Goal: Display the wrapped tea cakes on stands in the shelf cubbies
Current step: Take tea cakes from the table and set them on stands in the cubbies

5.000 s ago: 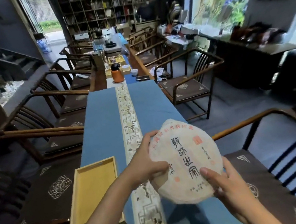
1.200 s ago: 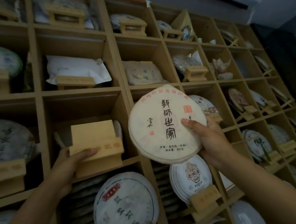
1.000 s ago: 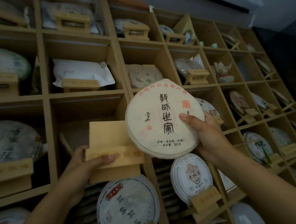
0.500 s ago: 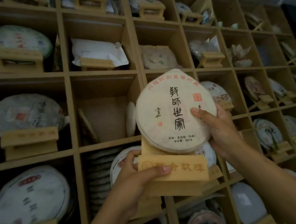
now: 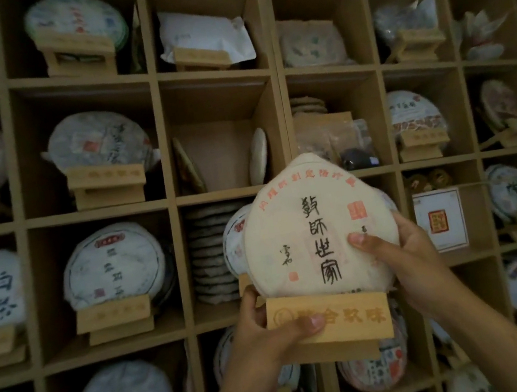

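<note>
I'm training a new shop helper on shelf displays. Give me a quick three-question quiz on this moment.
1. True or false: the wrapped tea cake already sits in the wooden stand.
2. Which hand grips the stand? A) left hand B) right hand
3. The open cubby above the hands has cakes leaning on how many of its side walls?

Key: 1 true; 2 A; 3 two, one cake on each side wall.
</note>
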Demonstrator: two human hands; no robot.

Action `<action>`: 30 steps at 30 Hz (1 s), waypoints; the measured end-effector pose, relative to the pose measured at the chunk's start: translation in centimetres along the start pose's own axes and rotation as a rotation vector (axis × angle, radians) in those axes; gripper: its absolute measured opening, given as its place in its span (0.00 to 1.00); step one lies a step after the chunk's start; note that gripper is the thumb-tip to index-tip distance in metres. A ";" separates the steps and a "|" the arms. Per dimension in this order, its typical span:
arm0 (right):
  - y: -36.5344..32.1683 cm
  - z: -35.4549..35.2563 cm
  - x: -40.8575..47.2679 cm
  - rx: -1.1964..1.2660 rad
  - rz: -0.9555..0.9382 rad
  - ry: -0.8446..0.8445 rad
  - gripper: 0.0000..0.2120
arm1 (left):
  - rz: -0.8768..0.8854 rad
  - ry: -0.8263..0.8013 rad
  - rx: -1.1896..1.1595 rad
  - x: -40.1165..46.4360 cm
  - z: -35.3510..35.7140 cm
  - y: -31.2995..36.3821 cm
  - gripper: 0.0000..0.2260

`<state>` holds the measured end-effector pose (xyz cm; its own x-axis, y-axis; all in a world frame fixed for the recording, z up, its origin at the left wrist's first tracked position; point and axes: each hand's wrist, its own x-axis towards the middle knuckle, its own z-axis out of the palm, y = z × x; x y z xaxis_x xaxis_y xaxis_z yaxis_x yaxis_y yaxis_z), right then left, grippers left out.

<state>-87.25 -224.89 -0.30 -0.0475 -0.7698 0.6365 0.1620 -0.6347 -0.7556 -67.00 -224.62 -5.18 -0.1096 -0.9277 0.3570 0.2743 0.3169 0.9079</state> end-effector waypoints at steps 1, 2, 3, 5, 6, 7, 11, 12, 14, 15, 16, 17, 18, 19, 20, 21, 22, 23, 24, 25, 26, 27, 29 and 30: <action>0.1 0.1 -0.5 -0.037 0.022 -0.010 0.19 | -0.017 0.013 -0.002 -0.5 -0.3 -0.5 0.40; 0.4 0.1 -1.0 -0.075 0.034 -0.011 0.18 | -0.033 0.019 -0.004 -0.9 -0.6 -1.0 0.42; 0.6 0.3 -1.4 -0.106 0.040 -0.015 0.16 | -0.045 0.024 -0.005 -1.3 -0.9 -1.6 0.44; 0.9 0.5 -2.0 -0.165 0.045 -0.027 0.13 | -0.053 0.037 -0.003 -2.2 -1.3 -2.5 0.47; 1.0 0.7 -2.3 -0.199 0.046 -0.040 0.13 | -0.053 0.039 -0.003 -2.5 -1.6 -2.8 0.48; 1.1 0.8 -2.5 -0.238 0.045 -0.059 0.13 | -0.047 0.037 -0.015 -3.0 -1.8 -3.0 0.47; 0.8 1.1 -2.9 -0.318 0.032 -0.147 0.17 | -0.018 0.053 -0.059 -4.8 -2.9 -2.8 0.44; 0.6 1.2 -2.9 -0.303 0.018 -0.147 0.18 | -0.011 0.066 -0.057 -5.1 -3.3 -2.7 0.43; 0.2 1.3 -2.2 -0.295 -0.078 -0.101 0.19 | -0.013 0.081 -0.052 -5.6 -3.8 -2.7 0.43; 0.0 1.5 -1.7 -0.268 -0.124 -0.099 0.20 | -0.022 0.086 -0.051 -5.7 -4.0 -2.7 0.44; 0.0 1.8 -1.2 -0.200 -0.136 -0.126 0.23 | -0.029 0.096 -0.054 -5.9 -4.2 -2.7 0.44; 0.1 2.2 -0.8 -0.121 -0.108 -0.167 0.27 | -0.029 0.108 -0.060 -6.0 -4.4 -2.8 0.44; 0.4 2.6 -0.5 -0.061 -0.058 -0.218 0.30 | -0.023 0.121 -0.062 -6.1 -4.6 -3.0 0.44; 0.8 3.1 -0.3 -0.011 -0.008 -0.270 0.31 | -0.016 0.131 -0.057 -6.3 -4.7 -3.1 0.43; 1.2 3.6 -0.3 0.041 0.050 -0.310 0.29 | -0.006 0.142 -0.053 -6.4 -4.8 -3.2 0.43; 1.4 4.2 -0.4 0.098 0.117 -0.332 0.23 | 0.005 0.154 -0.055 -6.6 -5.0 -3.2 0.42; 1.4 4.8 -0.6 0.161 0.190 -0.353 0.17 | 0.013 0.159 -0.061 -6.7 -5.1 -3.2 0.42; 1.4 5.3 -0.6 0.201 0.264 -0.374 0.12 | 0.019 0.159 -0.064 -6.8 -5.3 -3.2 0.42; 1.4 5.5 -0.5 0.218 0.315 -0.401 0.12 | 0.022 0.159 -0.062 -6.9 -5.4 -3.3 0.42; 1.4 5.7 -0.3 0.209 0.345 -0.417 0.13 | 0.022 0.162 -0.055 -7.0 -5.6 -3.3 0.42; 1.3 5.8 -0.1 0.197 0.362 -0.422 0.14 | 0.019 0.167 -0.046 -7.0 -5.8 -3.4 0.42; 1.1 6.1 0.1 0.179 0.380 -0.419 0.14 | 0.015 0.173 -0.038 -7.0 -5.9 -3.5 0.42; 0.8 6.3 0.4 0.137 0.399 -0.404 0.14 | 0.015 0.177 -0.029 -7.1 -6.0 -3.5 0.42; 0.7 6.4 0.5 0.126 0.388 -0.378 0.15 | 0.017 0.182 -0.027 -7.2 -6.0 -3.3 0.42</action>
<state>-80.89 -225.35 0.47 0.3927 -0.8529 0.3440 0.2147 -0.2787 -0.9361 -61.40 -220.19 -12.03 0.0695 -0.9433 0.3245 0.3006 0.3300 0.8949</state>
